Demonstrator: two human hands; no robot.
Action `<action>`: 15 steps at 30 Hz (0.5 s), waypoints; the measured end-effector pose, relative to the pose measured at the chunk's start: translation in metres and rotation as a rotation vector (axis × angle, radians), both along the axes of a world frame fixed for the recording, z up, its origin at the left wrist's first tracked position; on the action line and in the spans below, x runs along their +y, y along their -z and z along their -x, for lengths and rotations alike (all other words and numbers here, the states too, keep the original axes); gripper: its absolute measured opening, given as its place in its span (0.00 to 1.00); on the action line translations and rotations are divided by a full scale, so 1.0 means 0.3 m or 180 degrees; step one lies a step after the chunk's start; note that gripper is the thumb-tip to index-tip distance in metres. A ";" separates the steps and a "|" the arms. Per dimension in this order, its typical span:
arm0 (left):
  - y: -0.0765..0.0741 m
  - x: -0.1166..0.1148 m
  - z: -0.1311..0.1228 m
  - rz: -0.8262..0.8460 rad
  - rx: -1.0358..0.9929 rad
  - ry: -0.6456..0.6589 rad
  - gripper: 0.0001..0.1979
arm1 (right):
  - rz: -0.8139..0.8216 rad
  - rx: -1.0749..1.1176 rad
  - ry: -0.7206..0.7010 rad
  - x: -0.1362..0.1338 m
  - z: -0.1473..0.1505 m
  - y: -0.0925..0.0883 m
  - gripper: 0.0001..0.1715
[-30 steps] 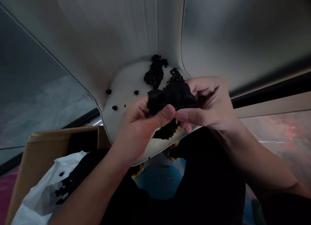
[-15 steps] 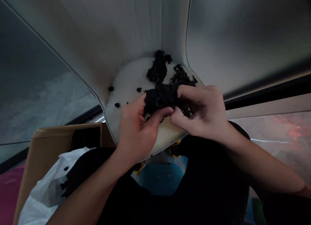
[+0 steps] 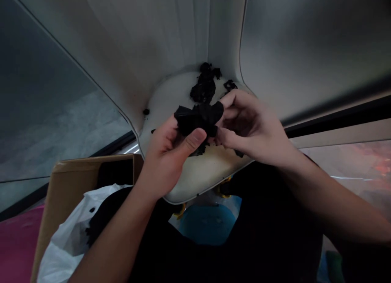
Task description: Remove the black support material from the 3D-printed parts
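Our fingers (image 3: pixel 235 105) are closing narrowly on a soft black clump (image 3: pixel 198 118), pinching it from both sides over the flat base of a curved white shell (image 3: pixel 207 181). Our left hand (image 3: pixel 166 160) is cupping the clump from about 7 o'clock, with its thumb pressing across the lower edge. Our right hand (image 3: pixel 253 130) is gripping the other side from about 3 o'clock, its fingertips curling in around the material.

Beyond our hands, a ragged heap of the same black material (image 3: pixel 204 87) is clinging to the shell's base at 12 o'clock, where the base curves up into the pale wall (image 3: pixel 159 42). A smaller black scrap (image 3: pixel 230 85) is lying at about 1 o'clock, and a lone crumb (image 3: pixel 146 111) is sitting near the shell's edge at about 10 o'clock.

Around us, a cardboard box (image 3: pixel 76 169) is standing at about 8 o'clock, with a white plastic bag (image 3: pixel 64 242) spilling over its near side and a dark mass (image 3: pixel 104 211) lying against the bag. A pink surface (image 3: pixel 18 242) is showing just past the box. At 6 o'clock, a round blue object (image 3: pixel 207 226) and small yellow pieces (image 3: pixel 224 191) are showing below the shell, beside our dark clothing (image 3: pixel 275 222). A grey floor (image 3: pixel 51 140) is stretching away at 9 o'clock, and a reddish floor (image 3: pixel 351 164) at 3 o'clock.
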State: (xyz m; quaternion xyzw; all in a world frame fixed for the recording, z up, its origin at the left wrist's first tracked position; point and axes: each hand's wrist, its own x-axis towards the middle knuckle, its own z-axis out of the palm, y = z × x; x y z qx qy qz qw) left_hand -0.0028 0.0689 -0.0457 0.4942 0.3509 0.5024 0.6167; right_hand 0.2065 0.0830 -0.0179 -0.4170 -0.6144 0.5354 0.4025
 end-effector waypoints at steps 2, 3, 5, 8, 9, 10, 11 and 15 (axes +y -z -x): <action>0.003 0.000 0.009 0.0033 -0.0045 -0.0018 0.10 | -0.0372 -0.0344 0.0220 -0.005 0.002 0.008 0.17; 0.002 0.000 0.012 0.0065 -0.0052 -0.0031 0.11 | -0.0564 -0.0519 0.0334 -0.010 0.003 0.011 0.17; -0.002 -0.002 0.013 0.0159 -0.0055 -0.0035 0.12 | -0.0846 -0.0815 0.0501 -0.019 0.004 0.014 0.17; -0.011 -0.004 0.000 0.0245 -0.0097 -0.0065 0.10 | -0.1063 -0.0973 0.0555 -0.032 0.009 0.015 0.17; -0.013 -0.005 -0.008 0.0233 -0.0075 -0.0140 0.10 | -0.1111 -0.0953 0.0560 -0.035 0.011 0.014 0.18; -0.014 -0.004 -0.015 0.0192 -0.0026 -0.0258 0.09 | -0.1149 -0.0926 0.0564 -0.037 0.014 0.013 0.20; -0.015 -0.003 -0.022 0.0125 0.0034 -0.0402 0.10 | -0.1203 -0.0914 0.0562 -0.038 0.017 0.011 0.21; -0.019 0.011 -0.025 -0.0330 0.0389 -0.0764 0.20 | -0.1558 -0.1070 0.0422 -0.033 0.020 -0.007 0.16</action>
